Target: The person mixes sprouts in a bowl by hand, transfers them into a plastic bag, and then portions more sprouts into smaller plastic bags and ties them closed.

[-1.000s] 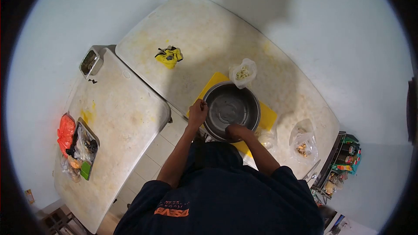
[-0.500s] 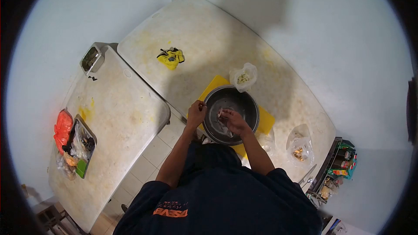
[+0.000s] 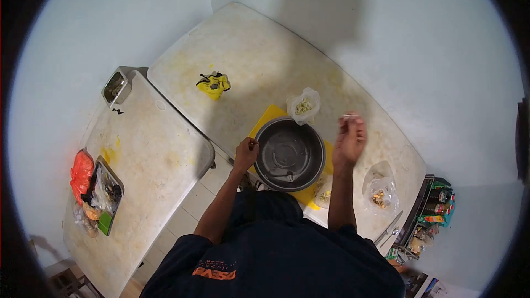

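Note:
A dark grey round basin rests on a yellow board, with a little wet-looking, shiny matter at its bottom. My left hand is beside the basin's left rim, fingers curled together; what they hold, if anything, is hidden. Over the table to the right of the basin, my right hand is raised with its fingers bent. A small pale thing shows at its fingertips, too blurred to name. Just beyond the basin is an open plastic bag with pale green cut pieces inside.
Right of my right arm lies a clear bag with brownish-yellow pieces, near a knife and spoon. Another bag touches the board. A yellow cloth lies farther back. The left table holds a loaded tray and metal container.
My right hand has come out of the basin and moved right and away from me, above the table. My left hand stays by the rim. The view has shifted slightly.

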Demonstrator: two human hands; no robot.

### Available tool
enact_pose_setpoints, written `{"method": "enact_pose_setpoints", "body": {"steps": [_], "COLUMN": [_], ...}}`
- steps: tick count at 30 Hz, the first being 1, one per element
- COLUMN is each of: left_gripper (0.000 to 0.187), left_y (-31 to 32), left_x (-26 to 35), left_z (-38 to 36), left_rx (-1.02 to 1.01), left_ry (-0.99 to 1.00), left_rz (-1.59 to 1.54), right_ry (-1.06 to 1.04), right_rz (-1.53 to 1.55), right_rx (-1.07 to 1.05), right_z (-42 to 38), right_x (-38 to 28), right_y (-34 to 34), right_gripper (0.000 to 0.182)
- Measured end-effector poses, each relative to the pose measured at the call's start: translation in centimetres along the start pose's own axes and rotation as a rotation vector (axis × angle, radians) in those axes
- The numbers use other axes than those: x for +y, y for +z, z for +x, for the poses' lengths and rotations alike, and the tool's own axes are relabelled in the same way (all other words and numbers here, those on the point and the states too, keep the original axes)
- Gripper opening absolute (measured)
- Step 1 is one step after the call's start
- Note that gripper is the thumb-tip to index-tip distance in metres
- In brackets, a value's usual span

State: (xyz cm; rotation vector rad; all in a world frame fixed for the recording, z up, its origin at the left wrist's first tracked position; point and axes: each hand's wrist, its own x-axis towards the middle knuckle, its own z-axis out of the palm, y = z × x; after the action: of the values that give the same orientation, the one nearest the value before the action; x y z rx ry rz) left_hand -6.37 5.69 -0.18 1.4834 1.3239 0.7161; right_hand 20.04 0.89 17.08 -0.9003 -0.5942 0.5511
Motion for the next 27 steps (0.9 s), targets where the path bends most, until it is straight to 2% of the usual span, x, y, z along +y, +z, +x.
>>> {"method": "enact_pose_setpoints", "body": {"steps": [1,4,5,7,9,10,13,16,19,22,25,27], "left_gripper": [0.016,0.017,0.017,0.017,0.017,0.016,0.016,0.015,0.017,0.016,0.019,0.025], "left_y": [-0.1,-0.1,-0.1,-0.3,-0.3,-0.3,-0.4,-0.3,-0.2,-0.3,1.2,2.8], "left_x": [0.1,0.1,0.2,0.8,0.9,1.1,0.8,1.2,1.2,1.2,2.2,2.6], "left_z": [-0.1,-0.2,-0.1,-0.3,-0.5,-0.4,-0.2,-0.2,-0.3,-0.6,-0.6,0.1], "left_rx": [-0.008,0.012,0.016,0.014,-0.011,-0.021,0.005,-0.001,-0.022,-0.036,-0.051,-0.174], "left_ry": [0.000,-0.012,-0.011,-0.007,0.004,0.013,0.096,0.055,0.045,0.052,0.162,0.224], "left_rz": [-0.014,-0.018,-0.006,0.019,0.031,0.035,0.050,0.098,0.101,0.070,0.218,0.322], "right_ry": [-0.211,-0.519,-0.559,-0.574,-0.371,-0.215,-0.140,0.094,0.149,0.221,0.013,-0.027], "right_rz": [-0.096,-0.385,-0.289,-0.561,-0.986,-1.031,-0.955,-0.704,-0.738,-1.156,-1.377,-1.500], "right_rx": [0.010,0.174,0.125,-0.005,-0.188,-0.290,-0.136,-0.089,-0.146,-0.544,-0.974,-1.132], "right_z": [0.4,-0.3,-0.2,0.6,0.8,1.0,0.0,-0.8,-2.9,-4.8,-4.4,-3.6], "right_x": [-1.7,-5.3,-4.0,0.8,8.7,11.7,9.5,9.4,10.4,9.9,14.7,16.8], "right_y": [1.2,5.8,6.0,4.5,0.2,-1.4,-0.7,-2.4,-4.7,-5.7,-9.4,-9.4], "right_gripper": [0.011,0.013,0.014,0.018,0.019,0.019,0.016,0.016,0.015,0.016,0.020,0.025]}}
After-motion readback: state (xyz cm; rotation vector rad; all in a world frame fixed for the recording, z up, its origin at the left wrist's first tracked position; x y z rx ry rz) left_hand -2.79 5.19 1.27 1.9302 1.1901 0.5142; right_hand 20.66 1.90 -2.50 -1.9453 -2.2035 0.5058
